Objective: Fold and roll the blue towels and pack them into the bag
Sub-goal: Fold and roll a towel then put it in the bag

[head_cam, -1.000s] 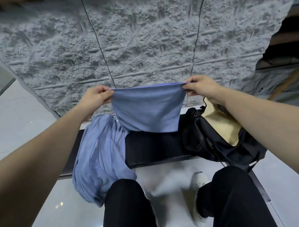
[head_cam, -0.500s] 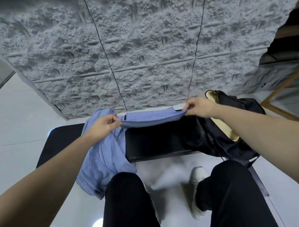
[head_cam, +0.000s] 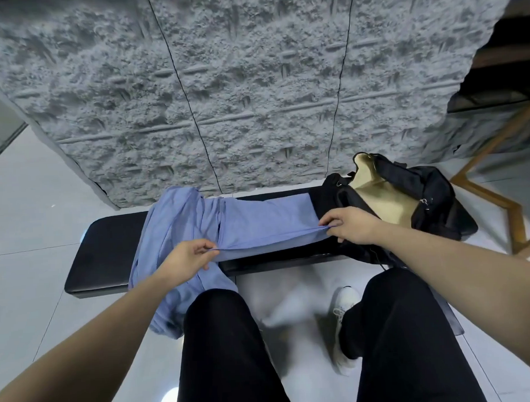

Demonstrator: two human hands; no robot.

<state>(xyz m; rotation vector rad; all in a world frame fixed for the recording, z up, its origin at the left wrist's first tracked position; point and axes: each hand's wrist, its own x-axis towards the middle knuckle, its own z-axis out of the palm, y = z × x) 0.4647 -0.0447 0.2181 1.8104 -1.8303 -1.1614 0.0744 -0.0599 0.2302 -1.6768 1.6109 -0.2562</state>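
soft cloth towel point(head_cam: 267, 222), rough stone wall point(head_cam: 222, 81)

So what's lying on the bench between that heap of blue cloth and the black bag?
In the head view, a folded blue towel lies on the bench between the heap and the bag, pinched by left hand and right hand.

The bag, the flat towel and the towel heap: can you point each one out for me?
bag point(head_cam: 433, 193), head view, on its black side wall.
flat towel point(head_cam: 264, 222), head view, on the middle of the spread cloth.
towel heap point(head_cam: 171, 232), head view, on its bunched folds.
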